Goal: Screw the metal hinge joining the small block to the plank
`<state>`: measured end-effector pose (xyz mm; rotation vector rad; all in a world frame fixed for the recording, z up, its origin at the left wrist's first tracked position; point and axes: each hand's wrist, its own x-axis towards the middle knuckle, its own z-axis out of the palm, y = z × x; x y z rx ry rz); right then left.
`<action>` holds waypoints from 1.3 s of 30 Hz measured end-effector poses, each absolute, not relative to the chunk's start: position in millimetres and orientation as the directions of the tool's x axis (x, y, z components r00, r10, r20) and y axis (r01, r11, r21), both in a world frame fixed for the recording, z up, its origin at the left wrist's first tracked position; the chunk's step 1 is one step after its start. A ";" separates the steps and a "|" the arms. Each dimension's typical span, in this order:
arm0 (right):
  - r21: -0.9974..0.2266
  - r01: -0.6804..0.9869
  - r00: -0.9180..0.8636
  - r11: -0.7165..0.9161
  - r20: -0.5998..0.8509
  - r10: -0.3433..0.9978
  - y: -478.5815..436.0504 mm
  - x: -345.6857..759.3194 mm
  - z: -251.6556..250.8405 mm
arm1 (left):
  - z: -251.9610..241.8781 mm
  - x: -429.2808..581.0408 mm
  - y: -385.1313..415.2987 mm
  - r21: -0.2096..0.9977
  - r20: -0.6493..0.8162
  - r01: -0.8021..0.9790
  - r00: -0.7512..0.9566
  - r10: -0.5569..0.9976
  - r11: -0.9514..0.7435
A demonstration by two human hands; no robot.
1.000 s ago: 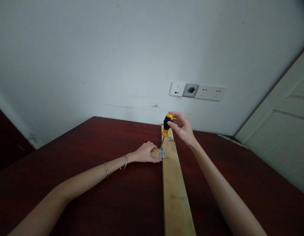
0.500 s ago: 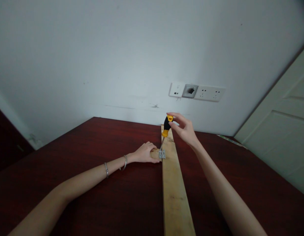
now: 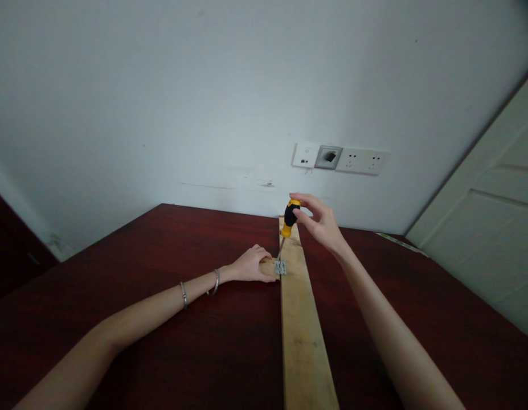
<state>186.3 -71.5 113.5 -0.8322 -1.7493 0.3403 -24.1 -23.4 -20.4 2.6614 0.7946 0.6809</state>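
Just right of the left hand sits, apparently, a hinge.

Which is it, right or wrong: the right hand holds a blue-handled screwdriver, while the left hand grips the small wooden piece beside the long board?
Wrong colour: in the head view, the screwdriver has a yellow and black handle. The right hand does hold it, and the left hand grips the small wooden piece beside the long board.
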 end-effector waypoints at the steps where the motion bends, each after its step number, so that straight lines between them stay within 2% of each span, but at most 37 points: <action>1: -0.623 0.347 -0.145 0.701 0.703 0.696 -71.0 187.0 113.2 | -20.4 -24.1 -23.6 0.392 0.359 0.437 0.738 0.572 -0.810; 3: -0.626 0.368 -0.137 0.688 0.695 0.706 -69.3 187.3 112.1 | -20.6 -24.1 -24.2 0.398 0.362 0.434 0.735 0.573 -0.808; 10: -0.516 0.461 -0.108 0.722 0.775 0.622 -71.9 179.9 113.4 | -21.5 -24.6 -25.6 0.453 0.353 0.423 0.723 0.594 -0.785; 17: -0.645 0.332 -0.159 0.689 0.682 0.714 -73.8 188.5 115.4 | -22.6 -25.1 -23.9 0.467 0.342 0.410 0.733 0.588 -0.783; 19: -0.643 0.345 -0.178 0.683 0.670 0.721 -73.9 190.1 116.4 | -23.1 -25.3 -23.3 0.469 0.343 0.405 0.735 0.585 -0.785; 27: -0.422 0.532 -0.223 0.734 0.767 0.602 -78.3 183.7 123.0 | -22.7 -26.2 -23.7 0.468 0.323 0.426 0.734 0.598 -0.775; 35: -0.567 0.398 -0.248 0.721 0.690 0.680 -82.7 192.6 125.7 | -20.5 -27.5 -24.7 0.470 0.292 0.451 0.732 0.616 -0.759; 39: -0.577 0.398 -0.169 0.713 0.718 0.675 -77.2 192.7 122.8 | -19.4 -27.7 -23.6 0.456 0.313 0.429 0.743 0.592 -0.780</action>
